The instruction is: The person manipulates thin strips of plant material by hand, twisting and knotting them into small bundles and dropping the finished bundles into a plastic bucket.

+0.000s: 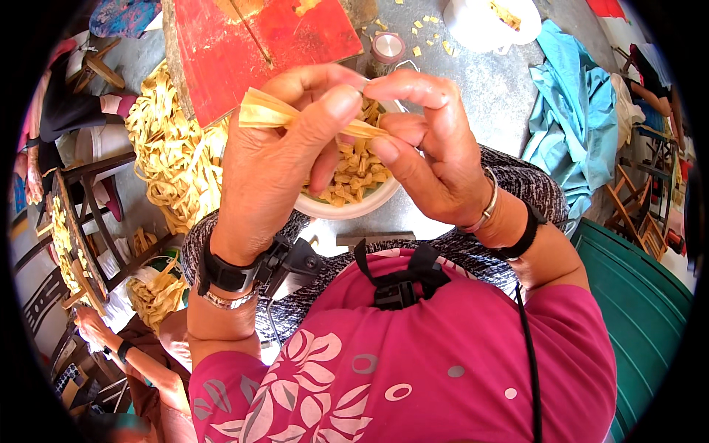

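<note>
Between my two raised hands stretches a pale yellow flat strip [267, 111], which looks like bean curd skin. Its fanned end sticks out past the thumb of my left hand [269, 173], whose fingers are curled around the middle. My right hand [447, 159] pinches the narrow end between thumb and fingers. The two index fingertips nearly meet above the strip. Just below my hands is a white bowl [336, 211], partly hidden by them, with many short knotted yellow pieces [353, 177] in it.
A heap of long yellow strips [173, 159] lies to the left, beside a red board [266, 48]. A white container [480, 22] and a pink-topped jar [388, 49] stand at the far side. Blue cloth [572, 111] and a green panel [628, 317] are at right. Other people sit left and right.
</note>
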Demonstrator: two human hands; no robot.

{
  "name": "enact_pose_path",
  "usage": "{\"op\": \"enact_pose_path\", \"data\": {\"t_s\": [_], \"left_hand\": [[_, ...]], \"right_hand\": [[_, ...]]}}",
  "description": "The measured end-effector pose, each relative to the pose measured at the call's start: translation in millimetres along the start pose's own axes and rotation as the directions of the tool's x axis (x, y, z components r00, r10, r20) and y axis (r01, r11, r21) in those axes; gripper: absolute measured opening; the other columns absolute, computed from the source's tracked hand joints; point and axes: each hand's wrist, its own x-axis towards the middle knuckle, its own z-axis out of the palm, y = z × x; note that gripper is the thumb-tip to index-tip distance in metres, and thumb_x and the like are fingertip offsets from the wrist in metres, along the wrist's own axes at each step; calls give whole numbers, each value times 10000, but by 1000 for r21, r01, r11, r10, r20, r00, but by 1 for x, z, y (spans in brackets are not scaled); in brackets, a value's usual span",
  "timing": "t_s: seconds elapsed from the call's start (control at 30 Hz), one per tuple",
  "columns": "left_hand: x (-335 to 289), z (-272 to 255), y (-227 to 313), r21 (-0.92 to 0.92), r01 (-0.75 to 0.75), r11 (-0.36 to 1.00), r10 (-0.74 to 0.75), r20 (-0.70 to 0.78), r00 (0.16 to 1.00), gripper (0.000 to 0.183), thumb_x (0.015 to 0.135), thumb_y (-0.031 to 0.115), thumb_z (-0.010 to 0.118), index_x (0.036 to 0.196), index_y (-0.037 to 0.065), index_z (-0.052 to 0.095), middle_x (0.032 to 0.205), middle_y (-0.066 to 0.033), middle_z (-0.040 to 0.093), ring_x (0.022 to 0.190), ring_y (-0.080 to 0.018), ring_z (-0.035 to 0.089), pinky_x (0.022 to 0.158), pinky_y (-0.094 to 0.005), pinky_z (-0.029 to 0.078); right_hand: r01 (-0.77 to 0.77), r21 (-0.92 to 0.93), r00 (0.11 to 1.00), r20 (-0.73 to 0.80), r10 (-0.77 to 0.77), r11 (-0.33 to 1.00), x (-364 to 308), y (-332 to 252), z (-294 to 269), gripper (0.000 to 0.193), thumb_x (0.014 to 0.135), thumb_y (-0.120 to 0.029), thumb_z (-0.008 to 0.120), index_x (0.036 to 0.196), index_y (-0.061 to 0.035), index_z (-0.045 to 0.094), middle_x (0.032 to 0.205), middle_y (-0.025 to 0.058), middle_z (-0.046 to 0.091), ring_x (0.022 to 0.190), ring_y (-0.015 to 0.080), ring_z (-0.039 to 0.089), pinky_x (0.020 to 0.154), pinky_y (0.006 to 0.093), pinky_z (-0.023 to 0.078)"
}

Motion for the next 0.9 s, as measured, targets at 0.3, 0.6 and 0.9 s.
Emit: {"op": "enact_pose_path", "data": {"t_s": [0.3, 0.6, 0.9], "left_hand": [[-7, -8, 7, -150, 69, 986, -81, -79, 994, 96, 871, 133, 596, 863, 39, 576, 600, 31, 490, 434, 3, 348, 376, -161, 237], [4, -21, 22, -99, -194, 976, 163, -261, 951, 62, 880, 96, 560, 902, 39, 561, 618, 16, 484, 440, -11, 333, 386, -175, 244], [33, -43, 34, -129, -302, 945, 234, -381, 895, 61, 868, 72, 558, 909, 26, 560, 660, -9, 517, 453, -31, 346, 420, -185, 269]], "right_hand": [[47, -50, 994, 102, -41, 998, 5, -1, -8, 369, 887, 32, 454, 1214, 47, 284, 912, 106, 503, 644, 67, 520, 616, 189, 393], [33, -116, 999, -27, -36, 993, 55, -4, -5, 297, 844, -51, 529, 1115, -55, 407, 656, 50, 480, 581, 184, 543, 601, 301, 446], [146, -363, 988, 11, -153, 920, 107, 5, -2, 233, 909, -86, 499, 1105, -48, 377, 810, 107, 568, 700, 209, 591, 635, 305, 455]]}}
